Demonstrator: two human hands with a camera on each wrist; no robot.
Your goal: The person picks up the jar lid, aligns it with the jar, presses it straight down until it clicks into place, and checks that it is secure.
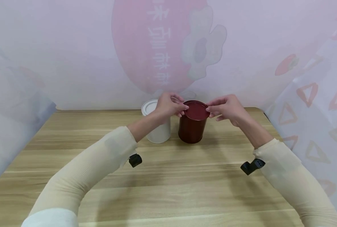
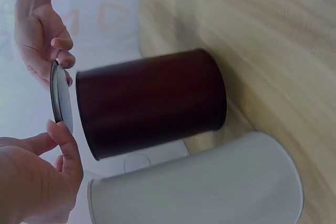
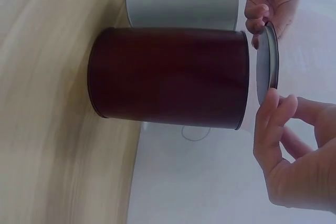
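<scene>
We hold the lid (image 1: 196, 110) just above the red can (image 1: 192, 129), left hand (image 1: 168, 105) and right hand (image 1: 226, 107) each pinching its rim. It looks mid-lift or mid-fit; next we must keep it level over the can's mouth.

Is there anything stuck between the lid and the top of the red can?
Nothing visible. Both hands, left hand and right hand, pinch the lid by its edges just above the red can, with only an open gap between. The white can stands beside it, not in the way.
</scene>
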